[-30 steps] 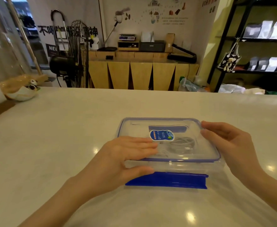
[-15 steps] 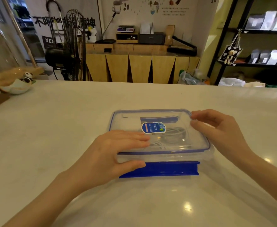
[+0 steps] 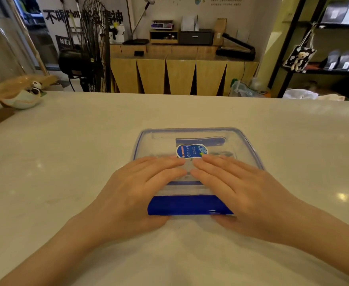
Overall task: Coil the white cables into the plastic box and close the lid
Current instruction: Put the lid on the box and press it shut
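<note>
The clear plastic box with a blue-rimmed lid sits on the white counter, straight in front of me. A blue oval sticker marks the lid. The white cables show faintly through the lid, mostly hidden by my fingers. My left hand and my right hand lie side by side on the near half of the lid, fingers flat on top. Both thumbs sit under the wide blue latch at the near edge, which sticks out unlatched.
The white counter spreads wide on all sides of the box. A bowl with a small panda figure stands at the far left corner. Beyond the far edge are a floor fan, a wooden counter and black shelves.
My right hand has moved from the box's right side to the near half of the lid beside my left hand. The view has come closer to the box.
</note>
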